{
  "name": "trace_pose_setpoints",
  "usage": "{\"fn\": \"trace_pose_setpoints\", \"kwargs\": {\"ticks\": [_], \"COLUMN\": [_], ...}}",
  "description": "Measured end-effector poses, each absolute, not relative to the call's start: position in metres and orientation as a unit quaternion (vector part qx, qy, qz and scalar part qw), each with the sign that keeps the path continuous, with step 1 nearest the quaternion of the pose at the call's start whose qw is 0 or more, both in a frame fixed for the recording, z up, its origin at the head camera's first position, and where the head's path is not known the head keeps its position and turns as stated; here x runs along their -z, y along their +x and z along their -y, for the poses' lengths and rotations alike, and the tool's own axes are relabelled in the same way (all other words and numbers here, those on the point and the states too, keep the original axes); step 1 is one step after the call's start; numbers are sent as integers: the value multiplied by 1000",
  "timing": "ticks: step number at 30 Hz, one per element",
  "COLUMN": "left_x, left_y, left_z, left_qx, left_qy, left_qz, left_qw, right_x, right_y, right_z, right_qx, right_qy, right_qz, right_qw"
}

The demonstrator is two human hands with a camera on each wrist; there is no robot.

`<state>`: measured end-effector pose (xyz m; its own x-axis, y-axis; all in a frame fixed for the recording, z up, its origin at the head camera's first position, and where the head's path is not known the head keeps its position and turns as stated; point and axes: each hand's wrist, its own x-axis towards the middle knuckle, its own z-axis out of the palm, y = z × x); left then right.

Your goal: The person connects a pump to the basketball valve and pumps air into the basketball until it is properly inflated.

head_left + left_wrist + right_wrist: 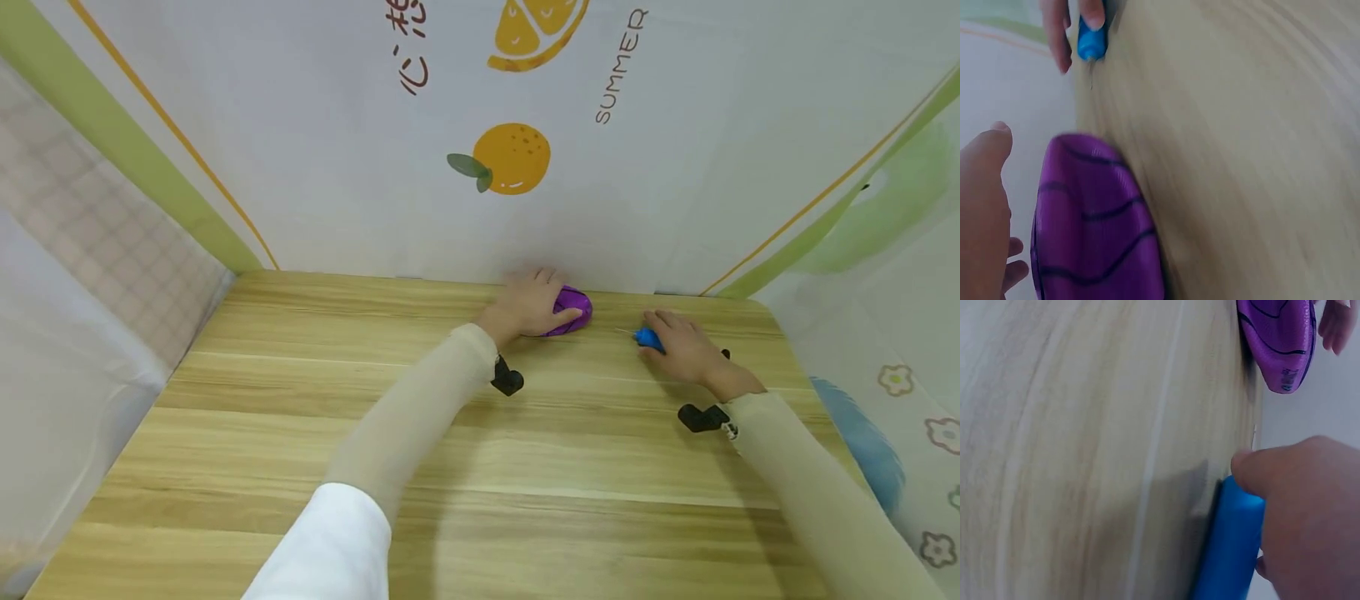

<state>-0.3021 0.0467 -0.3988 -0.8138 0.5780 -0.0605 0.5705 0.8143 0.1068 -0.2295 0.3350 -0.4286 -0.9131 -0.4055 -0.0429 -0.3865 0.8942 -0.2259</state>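
Observation:
A purple ball with black lines (576,302), slack and partly folded, lies near the table's back edge. Over its left side is my left hand (528,302); in the left wrist view the thumb (988,147) stands apart from the ball (1100,219). To the right lies a blue pump (648,339) with a thin needle (625,331) pointing left. My right hand (686,348) is over the pump, its thumb (1257,469) against the blue body (1229,540). One finger (1057,37) extends beside the pump without curling round it. The right palm side is hidden.
The wooden table (300,433) ends at a white cloth backdrop (337,183) printed with fruit. More cloth hangs at the left (82,275) and right (885,325). Black wrist mounts (508,379) stick out at both sleeves.

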Motion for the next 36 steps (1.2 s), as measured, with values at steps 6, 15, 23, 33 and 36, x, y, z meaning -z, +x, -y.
{"fn": "trace_pose_setpoints", "kwargs": {"ticks": [6,15,23,33,36], "left_x": [404,414,425,432,433], "left_y": [-293,-291,-293,-294,-294], "left_z": [-70,-84,-89,-85,-83], "left_qx": [-4,23,30,17,1], "left_qy": [298,275,274,320,326], "left_qz": [-954,-961,-961,-946,-944], "left_qw": [31,29,-19,-53,-56], "right_x": [433,440,443,450,452], "right_y": [-229,-229,-229,-229,-228], "right_z": [-335,-336,-338,-339,-340], "right_qx": [92,84,76,62,56], "right_qy": [-195,-189,-208,-199,-196], "right_qz": [-975,-976,-975,-978,-979], "right_qw": [55,61,26,6,-1]}}
